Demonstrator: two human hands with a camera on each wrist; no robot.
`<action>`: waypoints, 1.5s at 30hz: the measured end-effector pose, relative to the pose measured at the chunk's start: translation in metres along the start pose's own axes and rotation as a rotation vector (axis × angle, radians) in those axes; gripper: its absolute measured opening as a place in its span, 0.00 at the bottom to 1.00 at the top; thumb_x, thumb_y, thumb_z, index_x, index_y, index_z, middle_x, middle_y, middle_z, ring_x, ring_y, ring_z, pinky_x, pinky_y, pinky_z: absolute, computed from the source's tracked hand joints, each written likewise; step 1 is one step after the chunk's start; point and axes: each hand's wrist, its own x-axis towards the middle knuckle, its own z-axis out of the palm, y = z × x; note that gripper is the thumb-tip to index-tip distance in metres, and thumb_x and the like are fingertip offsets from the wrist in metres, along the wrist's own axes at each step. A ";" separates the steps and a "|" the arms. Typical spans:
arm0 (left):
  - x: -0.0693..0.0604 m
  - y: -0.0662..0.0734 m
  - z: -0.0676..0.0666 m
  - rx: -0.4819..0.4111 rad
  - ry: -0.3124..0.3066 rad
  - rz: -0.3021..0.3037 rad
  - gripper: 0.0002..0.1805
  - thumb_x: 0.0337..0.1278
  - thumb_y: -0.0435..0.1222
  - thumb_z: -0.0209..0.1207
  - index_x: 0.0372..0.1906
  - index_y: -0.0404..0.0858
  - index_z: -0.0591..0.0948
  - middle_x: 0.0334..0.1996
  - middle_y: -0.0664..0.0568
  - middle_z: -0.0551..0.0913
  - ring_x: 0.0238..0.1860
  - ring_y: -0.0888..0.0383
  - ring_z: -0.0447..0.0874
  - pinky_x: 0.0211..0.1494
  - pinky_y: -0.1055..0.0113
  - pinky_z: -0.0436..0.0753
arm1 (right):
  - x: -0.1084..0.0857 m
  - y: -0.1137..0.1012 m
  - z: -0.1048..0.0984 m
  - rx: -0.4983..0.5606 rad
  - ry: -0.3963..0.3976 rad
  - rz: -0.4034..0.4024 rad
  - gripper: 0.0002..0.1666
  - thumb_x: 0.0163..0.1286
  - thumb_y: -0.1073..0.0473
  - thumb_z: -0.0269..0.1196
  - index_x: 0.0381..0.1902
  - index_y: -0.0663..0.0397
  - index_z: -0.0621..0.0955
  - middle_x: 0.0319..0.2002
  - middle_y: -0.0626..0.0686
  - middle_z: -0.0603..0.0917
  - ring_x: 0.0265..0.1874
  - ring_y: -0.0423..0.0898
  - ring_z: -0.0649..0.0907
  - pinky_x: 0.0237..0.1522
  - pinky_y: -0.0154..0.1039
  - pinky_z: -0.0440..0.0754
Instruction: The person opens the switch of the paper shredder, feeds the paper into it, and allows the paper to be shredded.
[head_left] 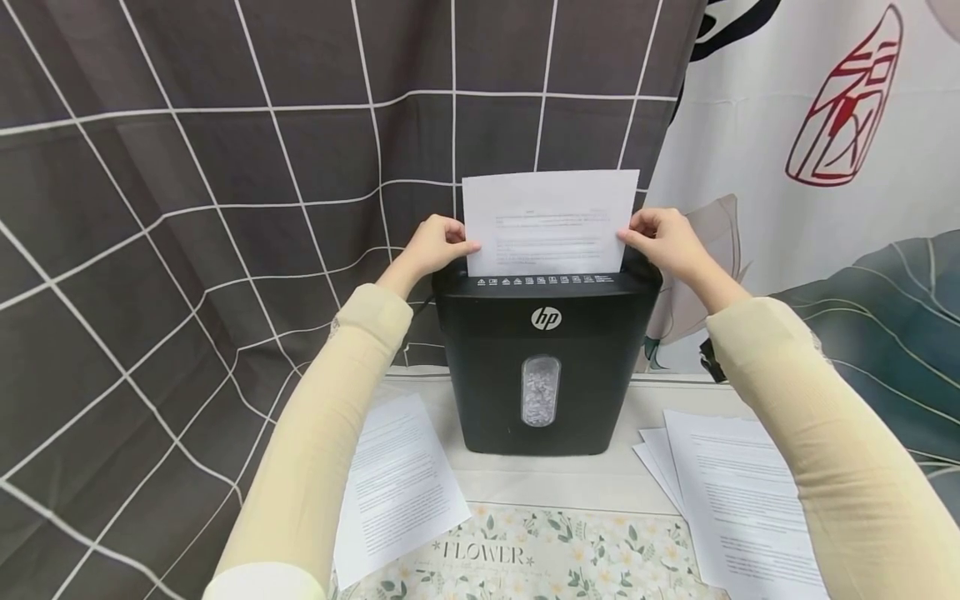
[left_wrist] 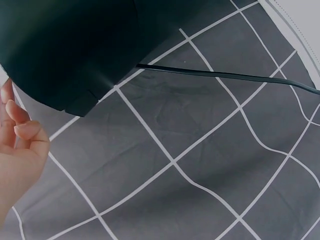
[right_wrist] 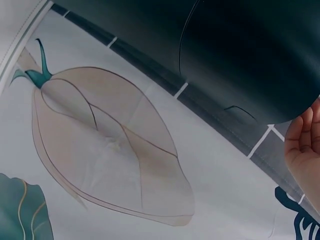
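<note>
A black HP paper shredder stands upright against the curtain, pale shreds showing through its oval window. Upright over its top slot is a printed sheet of paper, its lower edge at the slot. My left hand pinches the sheet's left edge between thumb and fingers, while my right hand pinches the right edge. In the left wrist view, the left hand has curled fingers beside the shredder's dark side. The right wrist view catches part of the right hand near the shredder's other side.
One printed sheet lies left of the shredder, partly under my left sleeve. Several overlapping sheets lie on the right. A floral mat covers the table's front. From the shredder a black cord runs along the grid-patterned curtain.
</note>
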 end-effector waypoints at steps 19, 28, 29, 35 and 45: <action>-0.001 0.007 -0.003 0.004 0.008 0.026 0.12 0.56 0.36 0.62 0.34 0.28 0.83 0.33 0.37 0.85 0.29 0.56 0.75 0.32 0.73 0.68 | -0.002 -0.002 -0.004 0.014 0.012 -0.034 0.11 0.64 0.63 0.62 0.31 0.69 0.76 0.21 0.54 0.74 0.18 0.35 0.67 0.22 0.27 0.63; -0.007 0.003 -0.002 -0.015 -0.015 0.006 0.11 0.57 0.36 0.62 0.35 0.29 0.82 0.33 0.37 0.85 0.33 0.50 0.80 0.34 0.71 0.69 | -0.005 0.001 -0.006 -0.004 -0.013 -0.043 0.10 0.64 0.64 0.62 0.31 0.69 0.77 0.23 0.55 0.76 0.20 0.35 0.68 0.24 0.26 0.65; -0.008 0.001 -0.002 -0.018 -0.015 0.001 0.11 0.57 0.36 0.62 0.35 0.29 0.82 0.33 0.38 0.85 0.34 0.50 0.81 0.35 0.71 0.69 | -0.005 0.002 -0.005 -0.006 -0.018 -0.042 0.10 0.64 0.63 0.62 0.32 0.69 0.78 0.24 0.55 0.76 0.20 0.35 0.68 0.25 0.26 0.66; -0.013 -0.003 0.002 -0.026 -0.015 0.007 0.10 0.56 0.36 0.63 0.35 0.30 0.83 0.32 0.39 0.86 0.33 0.52 0.81 0.34 0.72 0.70 | -0.007 0.003 -0.002 -0.006 -0.023 -0.027 0.10 0.64 0.63 0.62 0.33 0.69 0.79 0.23 0.52 0.78 0.20 0.34 0.69 0.25 0.26 0.66; -0.015 -0.002 0.001 -0.013 -0.032 -0.009 0.10 0.56 0.35 0.62 0.38 0.31 0.84 0.36 0.39 0.86 0.35 0.52 0.80 0.37 0.71 0.71 | -0.009 0.004 -0.001 -0.005 -0.025 -0.040 0.08 0.64 0.65 0.62 0.33 0.68 0.81 0.23 0.51 0.79 0.19 0.33 0.69 0.25 0.26 0.66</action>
